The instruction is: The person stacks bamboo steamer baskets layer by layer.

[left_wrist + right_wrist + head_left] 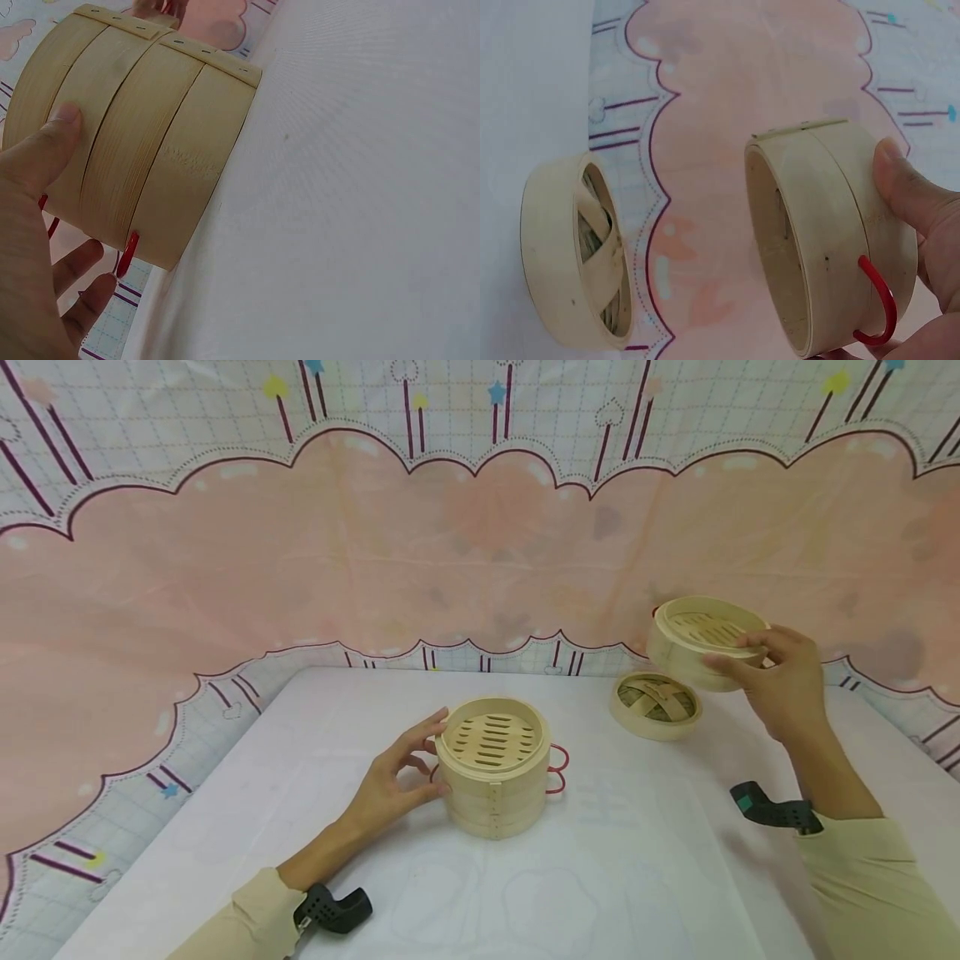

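Note:
Two stacked bamboo steamer baskets [468, 802] stand upright on the white table, a slotted floor showing in the upper one. My left hand [396, 772] holds the stack at its left side, thumb on the front wall and fingers around by the red loop handle [129, 253]. Off to the right, my right hand [787, 681] grips another bamboo steamer basket [678, 656], raised and tilted, with its thumb [900, 176] against the wall. Below and left of that basket, the round bamboo lid [652, 725] with a crossed woven top lies on the table.
The white table [600, 893] reaches back to a cloth backdrop [450, 560] printed with peach clouds. Red loop handles [558, 758] stick out from the right side of the stack. Each wrist wears a black camera mount [333, 908].

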Tool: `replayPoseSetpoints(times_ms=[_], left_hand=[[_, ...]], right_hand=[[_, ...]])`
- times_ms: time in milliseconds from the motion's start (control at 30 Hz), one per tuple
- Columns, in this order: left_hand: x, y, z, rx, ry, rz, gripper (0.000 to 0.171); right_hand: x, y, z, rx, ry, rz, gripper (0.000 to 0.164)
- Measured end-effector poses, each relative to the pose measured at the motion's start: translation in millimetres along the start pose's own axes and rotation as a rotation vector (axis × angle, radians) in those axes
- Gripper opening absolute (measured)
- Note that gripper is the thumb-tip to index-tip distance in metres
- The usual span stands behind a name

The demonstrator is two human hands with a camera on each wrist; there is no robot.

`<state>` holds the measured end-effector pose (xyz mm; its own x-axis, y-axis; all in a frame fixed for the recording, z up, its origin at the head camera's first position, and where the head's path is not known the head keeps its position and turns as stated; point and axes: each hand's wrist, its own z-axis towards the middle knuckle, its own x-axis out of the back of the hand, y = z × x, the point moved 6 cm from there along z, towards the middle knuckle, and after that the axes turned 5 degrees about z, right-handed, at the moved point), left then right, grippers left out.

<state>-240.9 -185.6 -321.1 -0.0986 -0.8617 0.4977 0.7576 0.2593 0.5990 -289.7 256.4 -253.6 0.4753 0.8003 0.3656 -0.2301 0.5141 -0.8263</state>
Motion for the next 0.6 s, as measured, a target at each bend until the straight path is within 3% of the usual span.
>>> replayPoseSetpoints(times_ms=[367, 600], left_hand=[[0.3, 0.0, 0.5, 0.007, 0.003, 0.007, 0.068], [0.0, 0.3, 1.2, 0.013, 0.004, 0.007, 0.068]], right_hand=[[-18.6, -14.1, -7.3, 0.02, -0.107, 0.027, 0.054], [-25.9, -27.7, -11.1, 0.069, -0.119, 0.006, 0.049]])
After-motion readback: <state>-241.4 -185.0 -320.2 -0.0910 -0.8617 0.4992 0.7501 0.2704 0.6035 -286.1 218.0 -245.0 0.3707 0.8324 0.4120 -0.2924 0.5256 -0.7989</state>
